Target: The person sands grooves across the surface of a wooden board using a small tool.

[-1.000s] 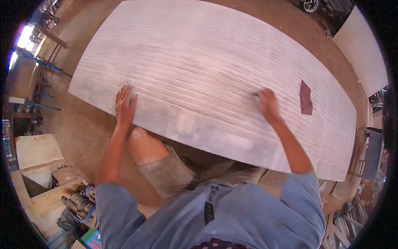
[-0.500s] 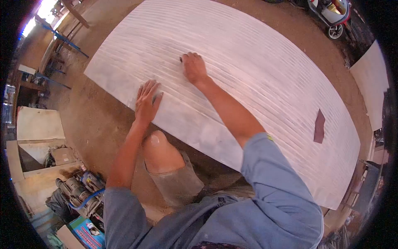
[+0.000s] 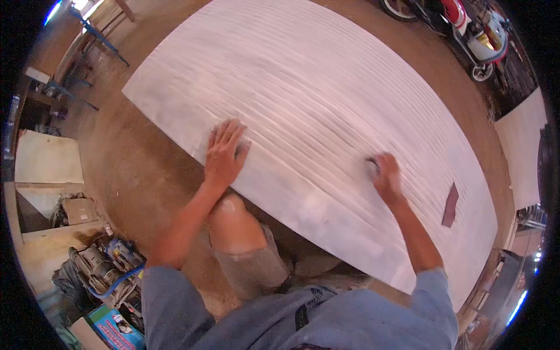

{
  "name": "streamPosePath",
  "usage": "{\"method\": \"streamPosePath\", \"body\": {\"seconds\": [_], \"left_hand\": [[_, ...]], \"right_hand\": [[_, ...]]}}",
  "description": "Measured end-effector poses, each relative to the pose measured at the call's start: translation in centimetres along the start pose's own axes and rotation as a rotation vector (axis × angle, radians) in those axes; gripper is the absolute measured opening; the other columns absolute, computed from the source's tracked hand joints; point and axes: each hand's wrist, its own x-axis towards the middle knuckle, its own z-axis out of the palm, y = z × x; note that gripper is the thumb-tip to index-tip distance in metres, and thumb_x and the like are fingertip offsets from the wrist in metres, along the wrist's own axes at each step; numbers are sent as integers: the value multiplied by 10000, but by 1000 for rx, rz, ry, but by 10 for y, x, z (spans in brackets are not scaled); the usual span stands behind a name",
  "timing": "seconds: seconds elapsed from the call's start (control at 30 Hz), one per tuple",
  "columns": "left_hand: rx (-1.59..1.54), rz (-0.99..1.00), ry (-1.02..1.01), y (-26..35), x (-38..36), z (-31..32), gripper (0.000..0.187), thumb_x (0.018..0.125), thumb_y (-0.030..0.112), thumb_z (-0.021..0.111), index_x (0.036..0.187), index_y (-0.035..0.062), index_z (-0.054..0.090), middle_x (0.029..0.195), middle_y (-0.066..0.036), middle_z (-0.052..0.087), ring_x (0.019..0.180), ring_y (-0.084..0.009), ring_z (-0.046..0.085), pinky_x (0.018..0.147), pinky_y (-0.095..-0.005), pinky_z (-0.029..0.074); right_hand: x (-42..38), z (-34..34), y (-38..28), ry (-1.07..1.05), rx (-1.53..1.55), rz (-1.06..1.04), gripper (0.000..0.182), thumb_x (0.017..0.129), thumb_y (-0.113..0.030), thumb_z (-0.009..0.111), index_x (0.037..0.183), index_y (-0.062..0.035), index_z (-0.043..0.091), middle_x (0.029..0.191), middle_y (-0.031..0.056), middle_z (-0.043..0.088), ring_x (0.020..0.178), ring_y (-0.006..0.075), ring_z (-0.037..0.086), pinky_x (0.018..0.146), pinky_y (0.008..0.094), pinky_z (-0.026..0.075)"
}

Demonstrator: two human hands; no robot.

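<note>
A large white panel [image 3: 280, 70] with long parallel grooves lies in front of me, its surface dusty. My left hand [image 3: 224, 154] rests flat on the panel close to its near edge, fingers stretched out and holding nothing. Farther right, my right hand [image 3: 387, 178] is closed on a small dark piece of sandpaper [image 3: 371, 160] and presses it against the grooves. Most of that piece is hidden under the fingers, and motion blurs it. A torn brown strip of sandpaper [image 3: 450, 205] lies by itself near the panel's right end.
My bent knee [image 3: 230, 210] is just below the panel's near edge. Power tools [image 3: 96, 268] and a blue-green box [image 3: 116, 326] sit at lower left. A red and white motorbike [image 3: 484, 41] stands at upper right. Blue-legged furniture [image 3: 105, 41] is at upper left.
My right hand has swept along the grooves to the right with the dark piece. The left hand stays flat on the panel. The whole view has shifted slightly.
</note>
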Motion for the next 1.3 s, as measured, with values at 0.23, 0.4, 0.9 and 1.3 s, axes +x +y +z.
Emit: {"method": "streamPosePath", "body": {"seconds": [0.23,0.4,0.9,1.3], "left_hand": [[-39,2,-6,-5,2,-4,412,911,246,623,1291,95,575,1405,-117,518,1352,-306,427,1150,-487,275],[-40,13,-22,-3,0,-5,409,912,247,621,1289,94,573,1413,-121,510,1354,-307,422,1153,-489,268],[-35,15,-27,-6,-2,-4,423,915,235,611,1307,81,559,1409,-142,510,1343,-326,429,1150,-506,263],[35,51,-52,-13,-9,15,407,995,266,523,1355,78,537,1436,-133,496,1386,-306,387,1170,-449,242]], "right_hand": [[309,133,-216,91,109,-195,197,801,-92,585,990,-52,621,1004,183,628,1015,366,597,916,463,462],[304,114,-225,58,6,-151,164,812,-93,572,951,-67,655,963,163,647,983,351,616,881,470,486],[306,134,-226,80,5,-150,199,831,-99,569,1000,-47,662,1023,173,664,1012,321,629,893,482,463],[-61,-38,17,14,-133,155,227,758,-75,570,974,-96,635,948,125,627,970,312,593,892,459,430]]}}
